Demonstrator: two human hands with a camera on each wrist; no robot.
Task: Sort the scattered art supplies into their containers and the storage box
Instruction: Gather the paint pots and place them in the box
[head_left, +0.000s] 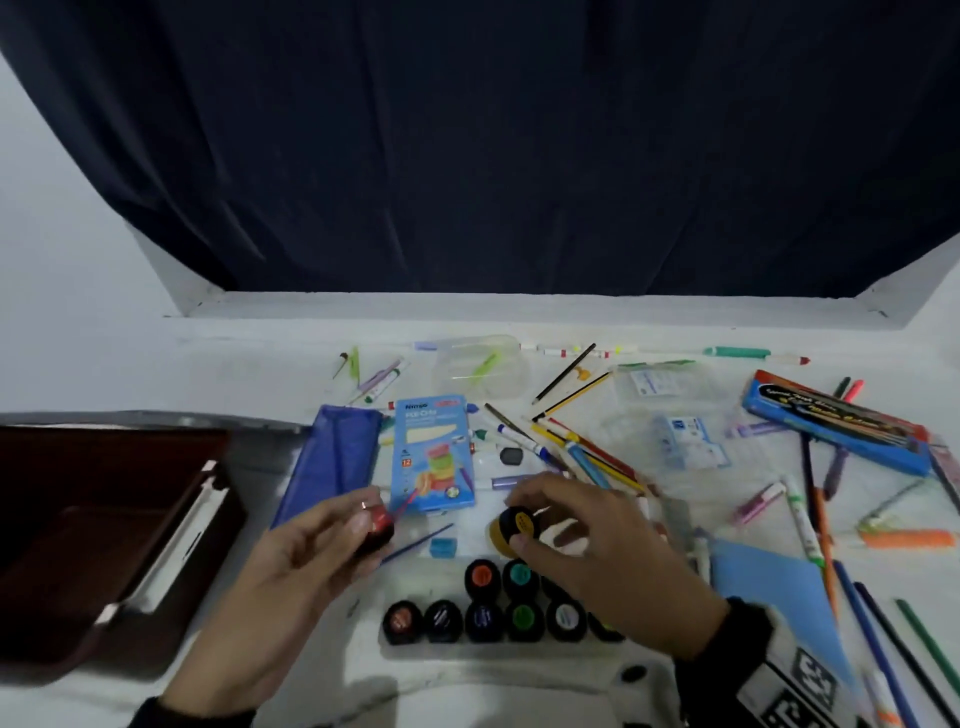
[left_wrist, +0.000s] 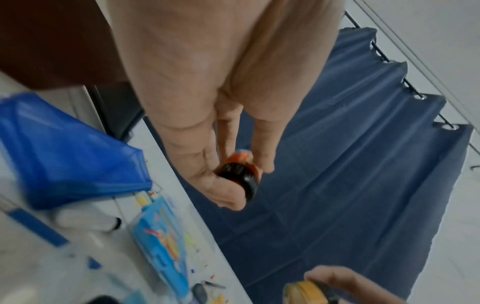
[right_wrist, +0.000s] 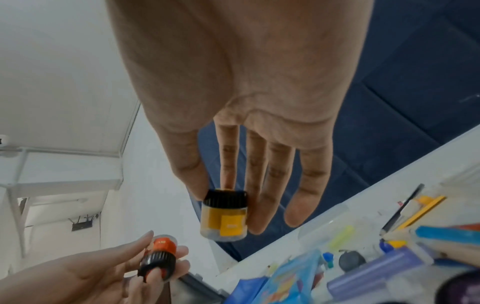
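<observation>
Paint pots in both your hands: the left hand (head_left: 311, 551) holds the red pot (head_left: 376, 525), the right hand (head_left: 587, 540) pinches the yellow pot (head_left: 514, 527) by its cap. Just below your right hand, the tray (head_left: 415, 649) seems to have free slots; seat each pot upright, cap up.

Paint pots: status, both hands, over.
Left hand holds red pot. Right hand pinches yellow pot, over tray of pots. Nothing in the way.

Dark blue curtain (head_left: 519, 156) hangs between white walls (head_left: 62, 234).
</observation>
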